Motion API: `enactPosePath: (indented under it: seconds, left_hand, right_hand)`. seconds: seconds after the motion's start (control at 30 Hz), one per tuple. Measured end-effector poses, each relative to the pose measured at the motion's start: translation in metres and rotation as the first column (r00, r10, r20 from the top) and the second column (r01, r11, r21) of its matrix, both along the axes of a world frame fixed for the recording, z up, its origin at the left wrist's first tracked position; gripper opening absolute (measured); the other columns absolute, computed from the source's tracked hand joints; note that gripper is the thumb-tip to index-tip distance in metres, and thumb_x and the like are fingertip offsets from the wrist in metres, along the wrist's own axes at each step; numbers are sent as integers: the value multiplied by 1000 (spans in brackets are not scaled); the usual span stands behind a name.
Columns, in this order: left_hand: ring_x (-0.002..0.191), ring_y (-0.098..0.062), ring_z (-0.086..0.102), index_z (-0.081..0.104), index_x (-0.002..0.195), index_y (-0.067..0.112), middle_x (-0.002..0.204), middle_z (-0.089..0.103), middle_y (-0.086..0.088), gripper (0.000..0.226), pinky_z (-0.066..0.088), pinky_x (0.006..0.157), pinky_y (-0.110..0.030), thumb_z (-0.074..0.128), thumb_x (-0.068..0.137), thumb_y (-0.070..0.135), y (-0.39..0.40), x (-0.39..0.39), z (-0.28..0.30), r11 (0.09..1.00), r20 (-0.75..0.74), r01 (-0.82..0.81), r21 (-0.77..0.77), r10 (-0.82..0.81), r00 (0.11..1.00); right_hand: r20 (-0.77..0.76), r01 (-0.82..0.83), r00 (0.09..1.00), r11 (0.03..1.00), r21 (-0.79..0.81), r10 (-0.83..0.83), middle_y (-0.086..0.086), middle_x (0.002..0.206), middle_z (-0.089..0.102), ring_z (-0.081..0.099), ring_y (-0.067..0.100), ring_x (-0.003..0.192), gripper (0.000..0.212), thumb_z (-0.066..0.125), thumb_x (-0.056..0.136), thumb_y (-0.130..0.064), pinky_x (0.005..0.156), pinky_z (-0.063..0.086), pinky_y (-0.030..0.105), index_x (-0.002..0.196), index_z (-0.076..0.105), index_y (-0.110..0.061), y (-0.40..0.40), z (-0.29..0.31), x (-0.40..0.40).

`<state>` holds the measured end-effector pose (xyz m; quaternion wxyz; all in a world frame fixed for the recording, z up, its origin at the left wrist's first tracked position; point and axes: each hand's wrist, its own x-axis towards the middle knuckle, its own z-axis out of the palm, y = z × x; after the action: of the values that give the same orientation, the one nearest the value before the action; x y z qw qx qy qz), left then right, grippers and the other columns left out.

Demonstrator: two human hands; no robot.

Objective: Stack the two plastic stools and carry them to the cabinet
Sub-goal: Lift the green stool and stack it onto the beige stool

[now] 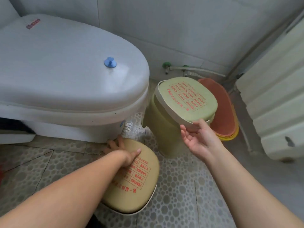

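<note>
Two pale yellow-green plastic stools with red printed text on their seats stand on the bathroom floor. The near stool point(139, 181) is low in the view; my left hand point(121, 152) grips its far rim, thumb on the seat, fingers curled over the edge. The far stool point(185, 99) stands upright to the right of the toilet. My right hand point(195, 135) is palm up at its front rim, fingertips touching the underside of the seat edge, fingers apart.
A white toilet point(65, 71) with a closed lid fills the upper left, close to both stools. Orange and yellow basins point(225, 112) lean behind the far stool. A white appliance point(276, 96) stands at the right. The pebble-patterned floor point(177, 195) stretches below.
</note>
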<state>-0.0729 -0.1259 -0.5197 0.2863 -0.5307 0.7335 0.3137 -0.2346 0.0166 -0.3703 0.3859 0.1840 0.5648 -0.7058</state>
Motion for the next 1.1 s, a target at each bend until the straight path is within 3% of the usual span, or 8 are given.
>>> enactPosePath:
  seconds: [0.27,0.57,0.73,1.1]
  left_hand:
    - [147,-45,20,-6,162,32,163,11,-11,103,30,116,-60,35,83,86,7,8,14,994,-30,31,-101,-34,999]
    - [149,-47,18,-7,163,29,168,7,-16,103,24,120,-55,35,86,84,10,8,20,993,-13,43,-113,-44,999]
    - [148,-46,20,-7,163,30,168,9,-15,103,28,119,-54,33,86,84,8,11,20,992,-35,40,-120,-44,998]
    - [149,-42,20,-5,162,32,169,12,-10,102,27,118,-55,34,84,85,12,17,13,987,-121,8,-161,-28,992]
  right_hand:
    - [-7,113,993,991,-67,-114,15,75,74,71,14,57,26,57,96,-13,54,59,22,119,61,0,69,41,46]
    - [14,185,983,979,-87,-184,16,78,75,63,11,53,26,56,97,-14,50,57,21,119,62,-2,108,45,89]
    - [29,141,990,983,-114,-138,15,78,74,59,8,50,16,54,98,-14,47,55,20,108,61,-4,116,36,103]
    - [-33,112,992,977,-184,-120,14,73,73,56,7,48,16,52,99,-14,45,52,18,104,64,-5,113,34,111]
